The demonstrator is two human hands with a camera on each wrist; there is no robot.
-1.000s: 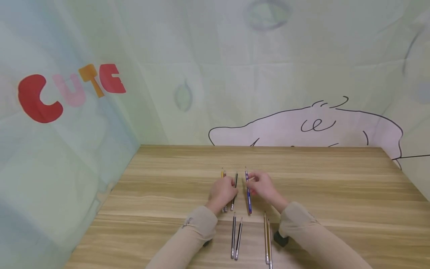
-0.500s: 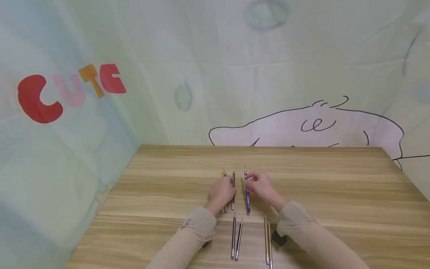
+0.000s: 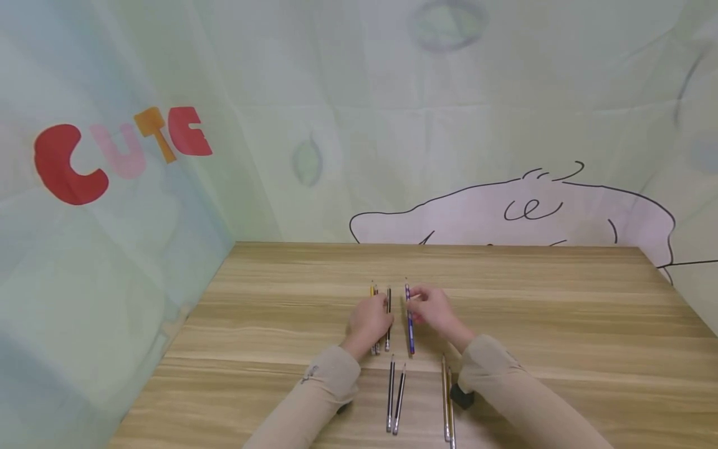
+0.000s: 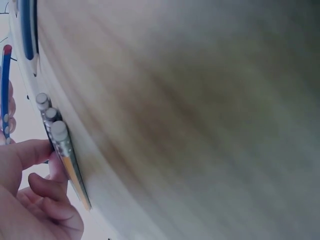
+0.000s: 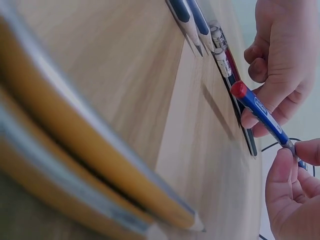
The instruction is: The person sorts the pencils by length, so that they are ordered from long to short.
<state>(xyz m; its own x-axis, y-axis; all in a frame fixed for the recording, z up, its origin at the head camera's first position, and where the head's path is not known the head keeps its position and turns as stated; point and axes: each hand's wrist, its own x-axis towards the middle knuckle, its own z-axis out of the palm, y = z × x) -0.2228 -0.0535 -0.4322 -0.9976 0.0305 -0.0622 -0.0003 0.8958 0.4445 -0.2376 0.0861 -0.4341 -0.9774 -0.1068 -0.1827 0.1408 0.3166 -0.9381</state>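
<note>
Between its thumb and fingers my right hand pinches a blue patterned pencil with a red end, which is raised off the table in the right wrist view. My left hand pinches a black pencil lying on the table to the left of the blue one. Beside it, partly hidden under the left hand, are a yellow pencil and a dark reddish pencil. Three eraser ends, one on a yellow pencil, sit close together in the left wrist view.
Nearer to me on the wooden table lie two black pencils, slightly apart. Two golden-yellow pencils lie side by side near the right forearm. A printed cloth wall stands behind the table.
The black pencil has shifted slightly left with my left hand and stands straighter, closer to the two beside it. My right hand has moved a little left with the blue pencil.
</note>
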